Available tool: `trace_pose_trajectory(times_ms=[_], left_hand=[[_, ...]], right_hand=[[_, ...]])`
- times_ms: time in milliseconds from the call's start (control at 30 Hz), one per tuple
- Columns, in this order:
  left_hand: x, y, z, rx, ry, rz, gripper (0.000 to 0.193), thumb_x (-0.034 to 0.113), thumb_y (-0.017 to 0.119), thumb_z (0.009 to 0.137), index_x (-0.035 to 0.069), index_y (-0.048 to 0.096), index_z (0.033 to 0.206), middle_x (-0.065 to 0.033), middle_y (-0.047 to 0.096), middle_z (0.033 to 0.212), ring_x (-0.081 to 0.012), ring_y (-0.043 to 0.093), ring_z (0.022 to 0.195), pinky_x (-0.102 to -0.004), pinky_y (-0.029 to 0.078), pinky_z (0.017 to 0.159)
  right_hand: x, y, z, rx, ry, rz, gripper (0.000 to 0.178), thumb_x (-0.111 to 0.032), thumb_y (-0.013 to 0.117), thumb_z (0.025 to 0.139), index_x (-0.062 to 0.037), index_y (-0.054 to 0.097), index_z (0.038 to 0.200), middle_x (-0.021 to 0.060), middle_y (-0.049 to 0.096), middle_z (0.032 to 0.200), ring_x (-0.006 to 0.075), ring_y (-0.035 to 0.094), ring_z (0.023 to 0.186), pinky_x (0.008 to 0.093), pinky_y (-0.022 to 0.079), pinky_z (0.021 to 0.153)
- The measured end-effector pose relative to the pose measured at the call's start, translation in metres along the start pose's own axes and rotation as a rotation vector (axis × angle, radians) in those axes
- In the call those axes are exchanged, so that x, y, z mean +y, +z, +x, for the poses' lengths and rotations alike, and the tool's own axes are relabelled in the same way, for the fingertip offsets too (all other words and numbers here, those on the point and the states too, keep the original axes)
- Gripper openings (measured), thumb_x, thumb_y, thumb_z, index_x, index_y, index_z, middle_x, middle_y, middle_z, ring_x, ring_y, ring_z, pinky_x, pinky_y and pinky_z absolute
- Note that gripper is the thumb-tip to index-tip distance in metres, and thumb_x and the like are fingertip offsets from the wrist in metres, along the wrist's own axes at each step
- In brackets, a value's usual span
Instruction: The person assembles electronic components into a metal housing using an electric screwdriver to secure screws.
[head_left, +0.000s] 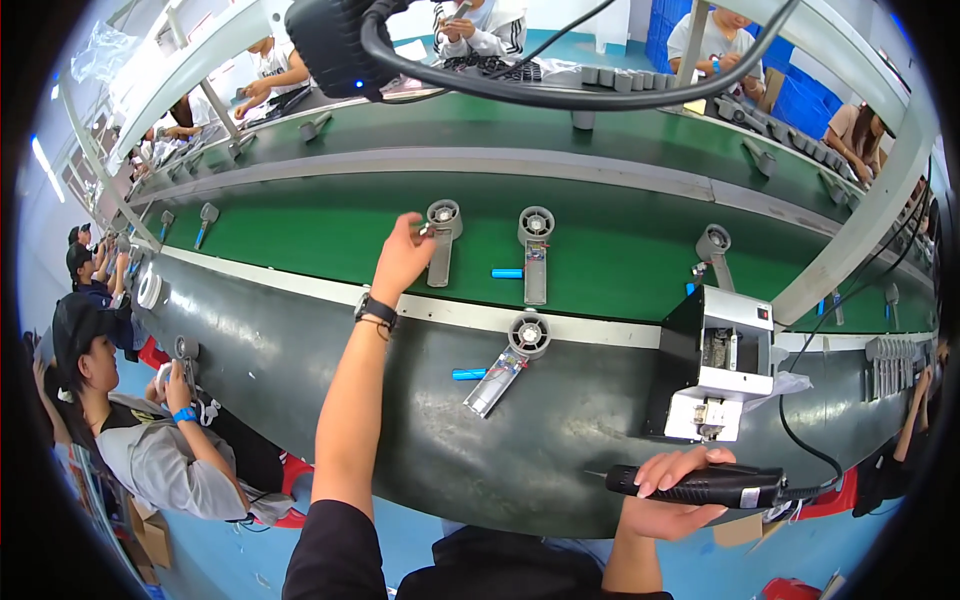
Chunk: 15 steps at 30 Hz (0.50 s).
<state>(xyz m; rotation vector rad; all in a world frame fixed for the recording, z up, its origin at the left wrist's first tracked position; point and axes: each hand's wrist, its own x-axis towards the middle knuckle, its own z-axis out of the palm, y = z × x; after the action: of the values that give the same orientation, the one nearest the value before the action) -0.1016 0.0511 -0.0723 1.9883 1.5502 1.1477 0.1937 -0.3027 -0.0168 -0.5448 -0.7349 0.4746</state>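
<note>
Left hand seemingly grips grey plastic fan unit; right hand holds black screwdriver.

Left hand outstretched, fingers pinched; right hand low, fist closed.

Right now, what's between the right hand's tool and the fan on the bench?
Head view: only bare dark bench between the black tool in the right hand and the fan.

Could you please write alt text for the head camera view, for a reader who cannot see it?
The person's left hand reaches across the dark workbench to a grey handheld fan on the green conveyor belt, while the right hand grips a black electric screwdriver. Another grey fan lies on the bench; co-workers sit along the line.
</note>
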Motion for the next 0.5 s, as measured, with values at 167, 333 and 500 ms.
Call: trace_pose_trajectory(times_ms=[167, 333, 500], left_hand=[[0.013, -0.008, -0.011, -0.195, -0.162, 0.124, 0.029, 0.017, 0.069, 0.083, -0.001, 0.064, 0.106, -0.0101, 0.070, 0.088, -0.0163, 0.067, 0.079, -0.0285, 0.050, 0.074], [0.047, -0.014, -0.023, -0.156, -0.283, -0.424, 0.019, 0.015, 0.066, 0.088, -0.002, 0.067, 0.097, 0.0040, 0.060, 0.070, -0.0064, 0.051, 0.061, -0.0261, 0.040, 0.056], [0.186, 0.010, -0.101, -0.234, -0.213, -0.749, 0.021, 0.015, 0.062, 0.097, -0.001, 0.065, 0.109, 0.0049, 0.061, 0.088, -0.0022, 0.052, 0.077, -0.0217, 0.044, 0.067]], right_hand=[[0.007, 0.007, -0.006, -0.017, 0.119, 0.062, 0.059, -0.057, 0.038, 0.101, -0.0022, 0.035, 0.122, 0.0080, 0.049, 0.072, 0.0164, 0.049, 0.046, 0.0288, 0.047, 0.046], [0.011, 0.006, -0.013, -0.106, 0.438, 0.001, 0.068, -0.057, 0.052, 0.095, -0.0023, 0.037, 0.132, 0.0052, 0.050, 0.069, 0.0160, 0.050, 0.046, 0.0303, 0.047, 0.045], [0.017, 0.020, -0.001, -0.082, 0.820, 0.021, 0.057, -0.026, 0.069, 0.089, 0.0054, 0.043, 0.128, 0.0224, 0.066, 0.087, 0.0175, 0.056, 0.050, 0.0312, 0.051, 0.050]])
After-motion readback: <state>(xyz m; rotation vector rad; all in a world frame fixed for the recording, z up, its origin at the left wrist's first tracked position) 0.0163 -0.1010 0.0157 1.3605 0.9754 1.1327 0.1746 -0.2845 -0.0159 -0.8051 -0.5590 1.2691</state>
